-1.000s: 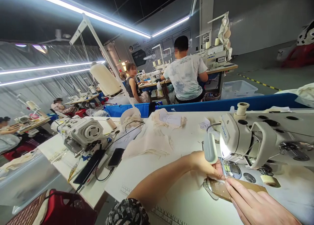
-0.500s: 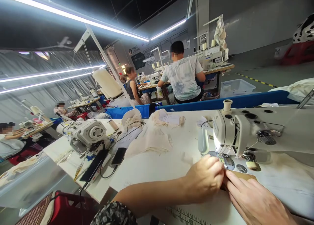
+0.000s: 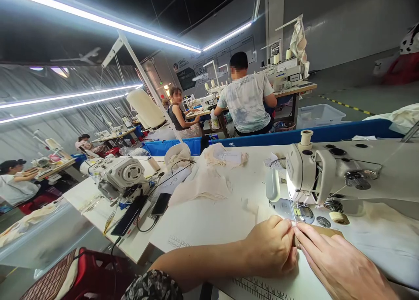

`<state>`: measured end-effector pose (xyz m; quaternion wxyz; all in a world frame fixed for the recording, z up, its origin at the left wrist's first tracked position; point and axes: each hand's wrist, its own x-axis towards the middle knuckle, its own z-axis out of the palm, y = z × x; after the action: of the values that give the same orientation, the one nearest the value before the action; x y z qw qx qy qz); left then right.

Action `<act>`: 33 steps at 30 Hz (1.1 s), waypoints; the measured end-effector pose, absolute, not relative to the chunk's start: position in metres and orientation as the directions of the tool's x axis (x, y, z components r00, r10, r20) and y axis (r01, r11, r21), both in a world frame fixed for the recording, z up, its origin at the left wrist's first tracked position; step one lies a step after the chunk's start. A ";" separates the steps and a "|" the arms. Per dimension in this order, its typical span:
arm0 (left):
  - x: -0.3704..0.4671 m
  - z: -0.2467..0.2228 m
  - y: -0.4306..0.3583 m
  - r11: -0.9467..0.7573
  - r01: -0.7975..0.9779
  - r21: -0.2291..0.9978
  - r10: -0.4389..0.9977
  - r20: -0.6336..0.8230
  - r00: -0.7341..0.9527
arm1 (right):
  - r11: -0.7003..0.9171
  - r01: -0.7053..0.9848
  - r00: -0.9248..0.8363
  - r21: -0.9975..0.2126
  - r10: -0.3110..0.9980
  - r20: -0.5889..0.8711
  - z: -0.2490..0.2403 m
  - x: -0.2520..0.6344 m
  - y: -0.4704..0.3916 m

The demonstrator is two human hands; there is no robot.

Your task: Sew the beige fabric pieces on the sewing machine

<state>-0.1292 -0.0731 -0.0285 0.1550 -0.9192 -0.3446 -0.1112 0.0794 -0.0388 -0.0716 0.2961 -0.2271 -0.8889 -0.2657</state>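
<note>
My left hand (image 3: 273, 246) is closed, fingers curled in a pinch just in front of the sewing machine (image 3: 303, 178). A tiny whitish bit (image 3: 293, 224) shows at its fingertips; what the fist holds is otherwise hidden. My right hand (image 3: 343, 263) lies with fingers stretched forward, their tips meeting the left hand's near the presser foot (image 3: 297, 213). Its thumb is mostly hidden. Behind the right fingers lies a flat brown piece (image 3: 327, 232). The machine's lamp lights the needle area. A round metal disc (image 3: 323, 222) is set in the bed.
Thin cream fabric pieces (image 3: 204, 184) lie left of the machine, with a paper-topped bundle (image 3: 229, 156) behind. Farther left are a phone (image 3: 161, 204), cables and a second machine head (image 3: 122, 175). A thread cone (image 3: 145, 108) hangs above. Several people sit at other machines.
Both hands have shifted slightly left and nearer me relative to the needle, fingertips still together. The whole view has turned a little.
</note>
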 end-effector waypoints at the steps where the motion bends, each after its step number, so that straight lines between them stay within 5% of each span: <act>1: -0.130 -0.028 -0.074 -0.716 0.667 -0.206 0.598 0.312 0.739 | 0.755 0.564 -0.722 0.334 0.255 0.644 -0.072 0.080 -0.039; 33: -0.133 -0.036 -0.068 -0.724 0.675 -0.145 0.642 0.217 0.735 | 0.749 0.612 -0.653 0.254 0.298 0.696 -0.054 0.079 -0.044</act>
<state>-0.1335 -0.0683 -0.0364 0.1075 -0.9253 -0.3557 -0.0760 0.0788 -0.0435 -0.0541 0.3257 -0.2596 -0.8765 -0.2414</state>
